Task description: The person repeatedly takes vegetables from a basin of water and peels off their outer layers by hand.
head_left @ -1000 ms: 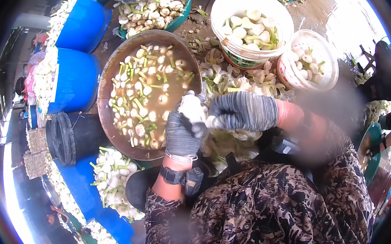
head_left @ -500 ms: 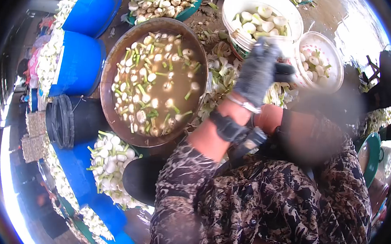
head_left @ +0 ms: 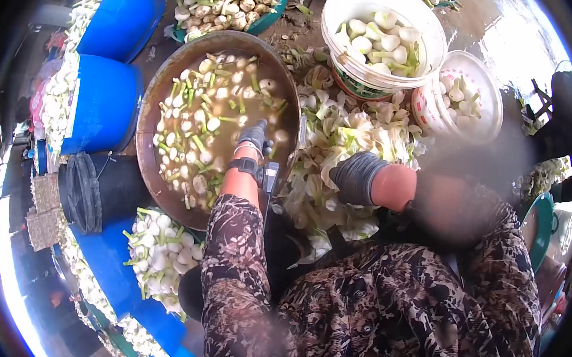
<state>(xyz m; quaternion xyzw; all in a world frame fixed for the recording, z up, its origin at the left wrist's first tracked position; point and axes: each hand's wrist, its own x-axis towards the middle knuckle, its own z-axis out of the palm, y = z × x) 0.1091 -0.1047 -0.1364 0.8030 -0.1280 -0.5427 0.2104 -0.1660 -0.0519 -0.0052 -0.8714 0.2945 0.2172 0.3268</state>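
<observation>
My left hand [head_left: 256,137], in a grey glove, reaches over the brown round tub [head_left: 147,114] of murky water. Its fingers point away from me at the water, with the thumb apart, and nothing shows in its grasp. Around it float many white onions [head_left: 199,116] with short green stems. My right hand [head_left: 357,177], gloved too, is curled closed above a heap of pale onion peelings [head_left: 347,140]. Whatever its fingers may hold is hidden. Beyond it stands a white bucket [head_left: 336,47] partly filled with peeled onions [head_left: 386,44].
A smaller white bucket [head_left: 489,125] with onions lies tilted at the right. Blue containers [head_left: 104,95] and a black bucket [head_left: 95,186] line the left side. A green basin [head_left: 280,11] of onions is at the back. More peeled onions [head_left: 164,246] lie near my left arm.
My left hand has swung left from the white bucket to the water tub. My right hand, partly hidden before, now shows above the peelings. The onions in the white bucket sit in plainer view.
</observation>
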